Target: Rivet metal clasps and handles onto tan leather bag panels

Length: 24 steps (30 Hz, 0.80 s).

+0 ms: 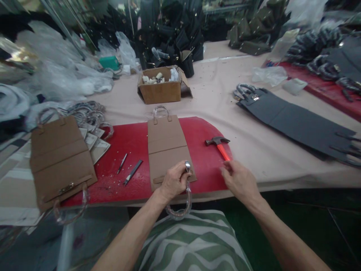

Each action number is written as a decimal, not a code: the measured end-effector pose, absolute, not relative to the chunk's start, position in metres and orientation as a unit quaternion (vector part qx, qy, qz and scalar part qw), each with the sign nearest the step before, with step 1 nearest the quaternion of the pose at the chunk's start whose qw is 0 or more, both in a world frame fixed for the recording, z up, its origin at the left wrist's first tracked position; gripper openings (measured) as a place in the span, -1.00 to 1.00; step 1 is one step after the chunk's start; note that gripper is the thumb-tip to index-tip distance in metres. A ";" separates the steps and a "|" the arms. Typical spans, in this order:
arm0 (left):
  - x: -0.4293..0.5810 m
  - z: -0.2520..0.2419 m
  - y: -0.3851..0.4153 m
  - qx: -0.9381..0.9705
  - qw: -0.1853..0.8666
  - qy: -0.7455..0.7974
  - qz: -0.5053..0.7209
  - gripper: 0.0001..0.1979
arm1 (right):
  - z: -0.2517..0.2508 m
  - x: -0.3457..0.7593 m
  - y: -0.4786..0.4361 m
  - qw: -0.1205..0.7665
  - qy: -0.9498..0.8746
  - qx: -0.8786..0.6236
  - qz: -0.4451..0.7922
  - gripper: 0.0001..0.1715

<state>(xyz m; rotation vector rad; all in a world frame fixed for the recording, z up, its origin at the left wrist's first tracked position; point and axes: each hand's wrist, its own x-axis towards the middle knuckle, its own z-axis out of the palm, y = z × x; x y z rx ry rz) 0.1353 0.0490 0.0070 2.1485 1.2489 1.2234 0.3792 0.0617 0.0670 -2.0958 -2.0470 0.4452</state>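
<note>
My left hand (175, 180) is closed in a pinch around a small round-topped metal tool (187, 165), probably a setting punch. It holds this upright at the near right corner of a flat brown bag panel (166, 137). A plastic-wrapped handle (180, 214) hangs from that end, over the table edge. At the right, my right hand (241, 182) is closed at the orange handle of a claw hammer (222, 150); its fingertips are slightly blurred. The hammer's head is over the red mat (200, 130). Fingers hide the handle's lower end.
A craft knife (133, 172) and a thin pen-like tool (122, 163) lie on the mat among small scraps. Another brown bag panel (60, 158) rests at left. Behind stands a cardboard box (160, 92) of small parts. Dark grey bag panels (293, 120) lie at right.
</note>
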 end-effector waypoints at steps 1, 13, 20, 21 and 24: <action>0.135 0.007 0.049 0.762 0.185 0.441 0.436 -0.81 | 0.065 0.388 0.065 0.073 -0.681 -0.720 0.112 -0.73; 0.139 0.012 0.048 0.740 0.243 0.438 0.448 -0.82 | 0.077 0.435 0.116 0.049 -0.561 -0.641 0.521 -0.87; 0.139 0.017 0.049 0.737 0.262 0.442 0.440 -0.88 | 0.121 0.398 0.086 0.215 -0.502 -0.598 0.587 -0.62; 0.138 0.017 0.049 0.737 0.264 0.442 0.438 -0.88 | 0.132 0.395 0.078 0.244 -0.560 -0.586 0.531 -0.56; 0.137 0.015 0.049 0.733 0.268 0.441 0.443 -0.88 | 0.158 0.390 0.056 0.307 -0.723 -0.534 0.313 -0.53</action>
